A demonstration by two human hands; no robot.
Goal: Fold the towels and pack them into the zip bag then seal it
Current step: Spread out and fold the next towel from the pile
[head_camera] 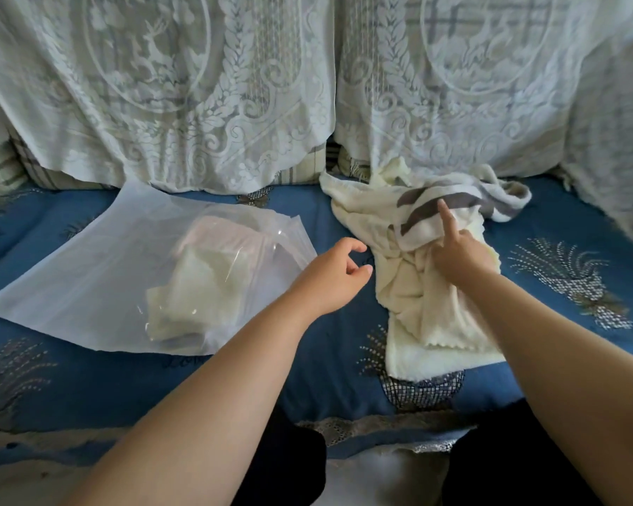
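A large translucent zip bag [88, 286] lies on the blue seat at the left, with folded cream towels [201, 286] inside it. To the right sits a loose pile of cream towels [428, 315], and a white towel with grey stripes [450, 202] is crumpled on top. My right hand [457, 253] rests on the pile, its index finger stretched out over the striped towel and its other fingers curled into the cloth. Between bag and pile, my left hand [337, 275] hovers with loosely curled fingers, holding nothing.
The blue patterned sofa seat [563, 257] spreads across the view. White lace covers [205, 89] hang over the backrest behind the towels. My dark-clothed knees [519, 461] sit at the seat's front edge.
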